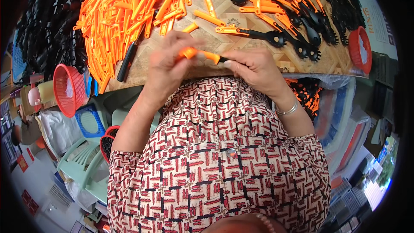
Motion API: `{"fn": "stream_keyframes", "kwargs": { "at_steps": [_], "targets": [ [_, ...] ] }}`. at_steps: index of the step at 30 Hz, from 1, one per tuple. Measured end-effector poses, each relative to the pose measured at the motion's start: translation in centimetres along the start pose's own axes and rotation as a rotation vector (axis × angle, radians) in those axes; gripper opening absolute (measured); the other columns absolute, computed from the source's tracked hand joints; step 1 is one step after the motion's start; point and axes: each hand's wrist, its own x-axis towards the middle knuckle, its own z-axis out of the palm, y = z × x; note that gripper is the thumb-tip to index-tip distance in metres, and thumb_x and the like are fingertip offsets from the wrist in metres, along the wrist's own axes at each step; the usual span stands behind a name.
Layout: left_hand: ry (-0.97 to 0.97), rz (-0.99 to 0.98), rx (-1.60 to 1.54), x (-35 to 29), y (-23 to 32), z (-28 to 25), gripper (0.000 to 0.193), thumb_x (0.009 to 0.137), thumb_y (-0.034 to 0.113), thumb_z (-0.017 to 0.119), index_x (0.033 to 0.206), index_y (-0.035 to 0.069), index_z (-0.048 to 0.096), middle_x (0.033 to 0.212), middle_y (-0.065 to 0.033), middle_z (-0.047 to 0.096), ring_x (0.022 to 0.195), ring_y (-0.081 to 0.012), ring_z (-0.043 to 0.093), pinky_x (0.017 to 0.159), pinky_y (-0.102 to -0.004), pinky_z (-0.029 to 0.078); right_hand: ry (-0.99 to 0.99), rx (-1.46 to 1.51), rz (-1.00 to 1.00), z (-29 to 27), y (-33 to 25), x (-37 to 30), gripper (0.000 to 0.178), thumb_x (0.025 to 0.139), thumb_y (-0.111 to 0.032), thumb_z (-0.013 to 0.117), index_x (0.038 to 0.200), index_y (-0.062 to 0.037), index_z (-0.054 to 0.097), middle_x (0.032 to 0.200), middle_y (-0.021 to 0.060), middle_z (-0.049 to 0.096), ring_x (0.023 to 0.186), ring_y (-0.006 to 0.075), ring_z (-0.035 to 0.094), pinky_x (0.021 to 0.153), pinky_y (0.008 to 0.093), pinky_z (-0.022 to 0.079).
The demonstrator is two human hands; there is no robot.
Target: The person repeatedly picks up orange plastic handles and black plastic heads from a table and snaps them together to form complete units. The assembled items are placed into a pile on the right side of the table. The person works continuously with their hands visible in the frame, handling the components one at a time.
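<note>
My right hand (256, 69) pinches the dark end of a utensil with an orange handle (210, 56), held level above the table's near edge. Most of its black part is hidden in my fingers. My left hand (170, 62) is smeared by motion, its fingers closed around the orange piece at the other end. Just beyond my hands lies a black slotted utensil head (274, 38) joined to an orange handle (233, 30). Left of my left hand, a black-handled tool (126, 62) rests against the big heap of loose orange handles (116, 21).
Black utensils with orange handles (312, 30) pile up at the far right. Dark parts (47, 30) are heaped at far left. Red baskets stand left (70, 90) and right (361, 51). A green plastic chair (79, 159) is at lower left. Finished-looking orange-and-black pieces (307, 97) fill a container below the table.
</note>
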Motion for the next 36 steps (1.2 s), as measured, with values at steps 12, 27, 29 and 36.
{"fn": "stream_keyframes", "kwargs": {
  "at_steps": [12, 27, 29, 36],
  "targets": [
    [-0.069, -0.203, 0.688, 1.8, -1.8, 0.1, 0.027, 0.092, 0.027, 0.074, 0.103, 0.005, 0.065, 0.098, -0.0144, 0.064, 0.089, -0.04, 0.067, 0.073, -0.0492, 0.052, 0.24, -0.838, -0.315, -3.5, 1.5, -1.0, 0.026, 0.082, -0.014, 0.076, 0.107, -0.007, 0.072, 0.098, 0.0013, 0.068, 0.095, 0.0244, 0.06, 0.082, 0.0405, 0.043],
    [-0.007, -0.047, 0.556, 0.7, -2.1, 0.2, 0.022, 0.091, 0.014, 0.073, 0.109, 0.003, 0.067, 0.096, -0.0151, 0.064, 0.095, -0.0363, 0.064, 0.081, -0.0452, 0.051, 0.162, -0.971, -0.343, -9.5, 7.8, 10.9, 0.023, 0.089, -0.008, 0.068, 0.111, -0.012, 0.073, 0.104, 0.006, 0.063, 0.106, 0.0255, 0.063, 0.089, 0.036, 0.05],
    [0.006, -0.056, 0.527, 0.6, -2.1, 0.4, 0.02, 0.089, 0.011, 0.073, 0.106, 0.002, 0.067, 0.096, -0.0154, 0.062, 0.096, -0.0366, 0.061, 0.081, -0.0456, 0.05, 0.078, -0.944, -0.338, -9.0, 8.3, 11.6, 0.026, 0.089, -0.006, 0.068, 0.113, -0.0142, 0.073, 0.117, 0.0048, 0.064, 0.115, 0.0242, 0.061, 0.095, 0.0381, 0.047],
    [0.023, -0.06, 0.495, 0.7, -2.3, 0.9, 0.02, 0.088, 0.007, 0.073, 0.106, 0.001, 0.067, 0.094, -0.016, 0.061, 0.095, -0.0369, 0.058, 0.083, -0.0457, 0.048, -0.045, -1.125, -0.454, -9.0, 7.4, 12.5, 0.035, 0.089, -0.003, 0.067, 0.122, -0.0124, 0.069, 0.138, 0.0044, 0.062, 0.126, 0.025, 0.057, 0.099, 0.0421, 0.046]
  ]
}}
